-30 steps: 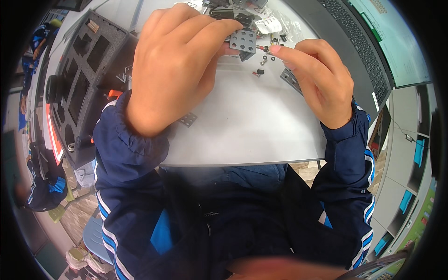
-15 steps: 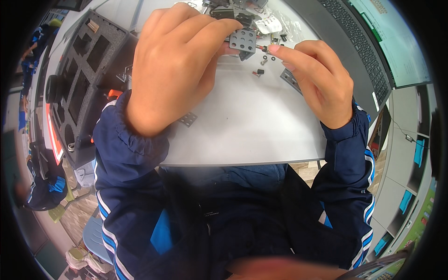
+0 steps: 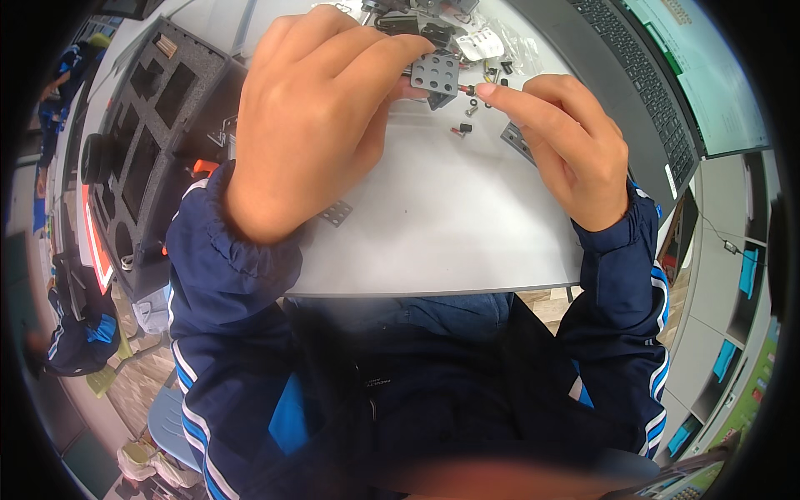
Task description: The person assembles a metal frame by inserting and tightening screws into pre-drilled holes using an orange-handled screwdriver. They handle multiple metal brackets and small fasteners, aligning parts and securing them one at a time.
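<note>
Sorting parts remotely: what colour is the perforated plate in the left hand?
Grey, with rows of round holes; the perforated plate shows best in the head view.

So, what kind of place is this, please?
Probably an office or lab workbench used for small assembly. A laptop stands on the grey table, a foam tool case lies at the left, and loose screws and a perforated plate sit between the hands.

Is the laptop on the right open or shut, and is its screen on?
Open and on: the laptop's keyboard is exposed, and its lit screen stands beyond it.
</note>
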The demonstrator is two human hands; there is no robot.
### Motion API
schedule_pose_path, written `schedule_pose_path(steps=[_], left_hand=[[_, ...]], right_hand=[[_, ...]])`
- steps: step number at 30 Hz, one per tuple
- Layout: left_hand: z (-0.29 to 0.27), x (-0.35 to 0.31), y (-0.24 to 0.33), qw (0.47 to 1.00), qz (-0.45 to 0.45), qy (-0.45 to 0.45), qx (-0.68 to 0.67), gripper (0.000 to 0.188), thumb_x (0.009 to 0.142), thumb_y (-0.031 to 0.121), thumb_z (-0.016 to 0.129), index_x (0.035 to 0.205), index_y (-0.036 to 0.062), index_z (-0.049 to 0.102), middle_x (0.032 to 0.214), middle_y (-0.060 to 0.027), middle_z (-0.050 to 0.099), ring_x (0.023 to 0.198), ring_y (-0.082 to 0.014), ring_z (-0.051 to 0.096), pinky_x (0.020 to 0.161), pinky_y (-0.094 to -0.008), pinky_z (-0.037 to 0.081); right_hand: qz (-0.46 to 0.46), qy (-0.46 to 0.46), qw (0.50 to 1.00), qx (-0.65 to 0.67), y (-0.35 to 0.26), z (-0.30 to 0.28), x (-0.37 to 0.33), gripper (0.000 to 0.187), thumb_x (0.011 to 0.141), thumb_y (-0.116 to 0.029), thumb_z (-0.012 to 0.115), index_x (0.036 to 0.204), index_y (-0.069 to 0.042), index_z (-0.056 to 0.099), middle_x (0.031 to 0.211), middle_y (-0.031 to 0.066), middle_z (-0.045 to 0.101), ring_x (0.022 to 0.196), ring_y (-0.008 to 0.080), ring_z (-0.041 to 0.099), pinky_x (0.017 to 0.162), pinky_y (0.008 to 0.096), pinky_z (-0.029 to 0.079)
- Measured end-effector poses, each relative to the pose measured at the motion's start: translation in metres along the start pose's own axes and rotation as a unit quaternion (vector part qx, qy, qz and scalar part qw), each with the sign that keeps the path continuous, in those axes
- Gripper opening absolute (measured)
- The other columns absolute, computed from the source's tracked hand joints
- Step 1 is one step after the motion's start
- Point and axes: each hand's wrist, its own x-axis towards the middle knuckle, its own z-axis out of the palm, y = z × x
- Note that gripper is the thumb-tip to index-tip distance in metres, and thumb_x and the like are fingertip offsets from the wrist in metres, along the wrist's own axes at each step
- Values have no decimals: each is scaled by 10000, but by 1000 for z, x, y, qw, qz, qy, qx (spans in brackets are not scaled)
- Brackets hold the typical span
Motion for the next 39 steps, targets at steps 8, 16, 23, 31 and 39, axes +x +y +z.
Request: schedule_pose_path(steps=[8, 16, 23, 31, 39], left_hand=[[0, 0, 0, 1000, 2, -1, 0, 371, 780, -32, 707, 1119, 112, 756, 845, -34, 661, 864, -241, 609, 772, -364, 424], [0, 1, -1, 1000, 9, -2, -3, 366, 782, -24, 719, 1121, 109, 755, 866, -28, 681, 863, -240, 607, 776, -364, 425], [1, 0, 0, 1000, 13, -3, -4, 364, 781, -18, 734, 1122, 106, 754, 916, -15, 714, 872, -232, 609, 778, -361, 429], [1, 0, -1, 1000, 15, -1, -2, 364, 778, -21, 734, 1119, 105, 753, 918, -14, 715, 877, -232, 611, 778, -359, 430], [1, 2, -1, 1000, 19, 10, -15, 355, 771, -24, 735, 1106, 91, 751, 867, -33, 696, 847, -240, 608, 764, -364, 435]], right_hand=[[2, -2, 1000, 6, -1, 1, 0, 498, 798, 159, 684, 1215, -103, 752, 925, 86, 640, 768, 216, 628, 664, 317, 514], [-3, -16, 1000, -11, -2, -1, -1, 513, 754, 167, 673, 1186, -94, 761, 923, 88, 639, 768, 217, 629, 667, 310, 516], [-9, -5, 1000, 0, -2, 1, -1, 484, 761, 183, 651, 1153, -79, 763, 909, 89, 638, 756, 213, 626, 656, 297, 507], [71, -25, 997, 15, -2, 0, -3, 464, 876, 145, 632, 1254, -107, 726, 864, 87, 625, 714, 191, 589, 622, 288, 475], [60, -107, 992, 30, 22, -8, 0, 422, 873, 88, 668, 1229, -123, 755, 842, 74, 588, 679, 218, 552, 639, 308, 470]])
